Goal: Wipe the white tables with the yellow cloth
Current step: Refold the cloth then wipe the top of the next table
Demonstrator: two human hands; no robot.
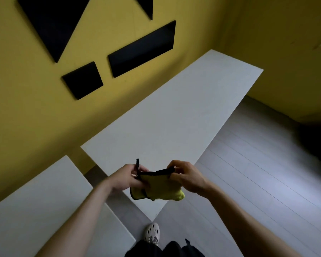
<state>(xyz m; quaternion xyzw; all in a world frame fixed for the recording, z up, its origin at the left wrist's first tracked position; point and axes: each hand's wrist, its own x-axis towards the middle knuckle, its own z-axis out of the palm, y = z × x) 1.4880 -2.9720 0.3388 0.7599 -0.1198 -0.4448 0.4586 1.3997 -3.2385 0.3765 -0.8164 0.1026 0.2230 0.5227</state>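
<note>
One crumpled, black-edged yellow cloth [161,187]

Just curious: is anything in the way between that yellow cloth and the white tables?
Nothing visible. The left hand and right hand grip the yellow cloth above the long white table; the other white table lies left.

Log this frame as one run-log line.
phase: pre-wipe | left hand: pinches yellow cloth top edge | right hand: pinches same edge | cloth: held up, hanging between hands | long white table: not yet touched
</note>
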